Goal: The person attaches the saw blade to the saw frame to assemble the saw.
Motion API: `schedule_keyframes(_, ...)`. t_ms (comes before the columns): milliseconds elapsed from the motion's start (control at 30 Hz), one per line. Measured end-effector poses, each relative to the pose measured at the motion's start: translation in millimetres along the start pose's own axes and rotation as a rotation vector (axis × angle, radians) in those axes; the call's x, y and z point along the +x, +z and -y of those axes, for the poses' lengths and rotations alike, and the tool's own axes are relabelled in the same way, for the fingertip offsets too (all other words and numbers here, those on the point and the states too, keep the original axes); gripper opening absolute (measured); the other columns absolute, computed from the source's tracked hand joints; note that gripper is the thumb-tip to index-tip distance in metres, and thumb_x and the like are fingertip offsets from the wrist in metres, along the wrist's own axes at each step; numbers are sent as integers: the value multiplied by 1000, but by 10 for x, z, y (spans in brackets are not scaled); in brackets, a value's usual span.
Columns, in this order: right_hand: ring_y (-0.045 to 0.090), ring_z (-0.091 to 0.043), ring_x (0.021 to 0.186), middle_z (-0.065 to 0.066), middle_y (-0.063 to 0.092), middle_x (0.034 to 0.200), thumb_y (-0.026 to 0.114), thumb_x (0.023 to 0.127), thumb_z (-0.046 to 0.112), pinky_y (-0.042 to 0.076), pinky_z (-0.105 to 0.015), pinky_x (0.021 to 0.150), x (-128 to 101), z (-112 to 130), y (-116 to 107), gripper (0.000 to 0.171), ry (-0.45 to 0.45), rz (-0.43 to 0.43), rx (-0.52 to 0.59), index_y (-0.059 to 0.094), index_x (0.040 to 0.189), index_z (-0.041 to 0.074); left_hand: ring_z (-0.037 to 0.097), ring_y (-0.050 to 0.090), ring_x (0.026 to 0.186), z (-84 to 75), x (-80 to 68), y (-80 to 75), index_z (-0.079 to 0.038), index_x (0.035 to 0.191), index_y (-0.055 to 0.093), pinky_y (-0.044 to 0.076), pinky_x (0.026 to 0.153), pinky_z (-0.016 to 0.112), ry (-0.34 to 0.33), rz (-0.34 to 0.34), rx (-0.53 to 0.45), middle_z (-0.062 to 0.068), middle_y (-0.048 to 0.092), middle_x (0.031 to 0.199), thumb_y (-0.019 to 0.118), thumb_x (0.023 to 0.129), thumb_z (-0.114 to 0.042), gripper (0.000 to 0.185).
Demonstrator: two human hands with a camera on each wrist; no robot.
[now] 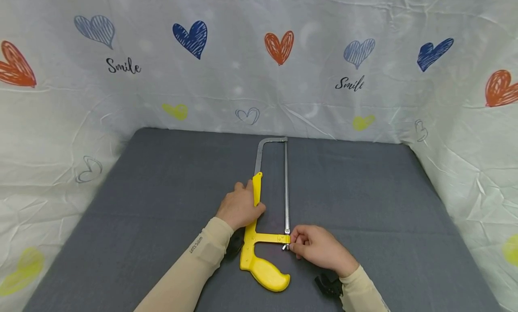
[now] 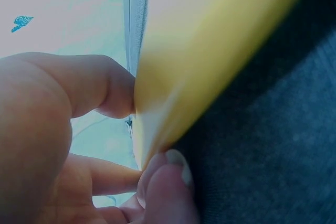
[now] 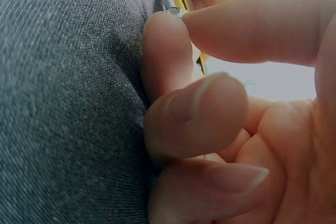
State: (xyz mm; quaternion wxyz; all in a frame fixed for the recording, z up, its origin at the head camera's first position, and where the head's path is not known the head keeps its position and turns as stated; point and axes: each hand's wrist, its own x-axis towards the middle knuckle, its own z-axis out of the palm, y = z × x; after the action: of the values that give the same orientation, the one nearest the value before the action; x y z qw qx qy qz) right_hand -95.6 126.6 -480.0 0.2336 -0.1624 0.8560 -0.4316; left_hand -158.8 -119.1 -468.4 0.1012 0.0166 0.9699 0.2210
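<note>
A hacksaw [image 1: 270,276] with a yellow handle and a silver front bow lies on the grey cloth, its handle toward me. The blade strip [image 1: 286,186] runs along its right side. My left hand [image 1: 238,206] grips the yellow frame above the handle; in the left wrist view, thumb and fingers pinch the yellow frame [image 2: 194,51]. At the blade's near end, my right hand [image 1: 321,248] pinches a small metal wing nut [image 1: 285,247] between thumb and index finger. In the right wrist view the fingertips partly hide this wing nut [image 3: 170,4].
Grey cloth [image 1: 384,190] covers the tabletop. White curtains [image 1: 234,87] printed with hearts hang behind it and at both sides. A black wrist device [image 1: 328,286] sits beneath the right wrist, and a dark one shows under the left.
</note>
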Motion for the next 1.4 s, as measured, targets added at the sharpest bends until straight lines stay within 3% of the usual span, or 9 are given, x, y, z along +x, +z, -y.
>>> schedule_keyframes(1033, 48, -7, 54, 2, 65, 69, 75, 96, 12, 36, -23, 53, 0, -12, 12, 6, -5, -9, 13, 70, 92, 12, 31, 63, 77, 6, -11, 13, 5, 166, 34, 62, 77, 46, 0, -14, 0, 31, 55, 140, 67, 96, -31, 85)
schedule_keyframes(1400, 56, -12, 59, 0, 66, 69, 77, 96, 10, 38, -24, 56, -6, 10, 27, 9, 19, -21, 25, 70, 91, 11, 30, 63, 75, 1, -13, 8, 4, 167, 34, 62, 76, 44, -2, -11, -8, 31, 55, 140, 67, 96, -31, 85)
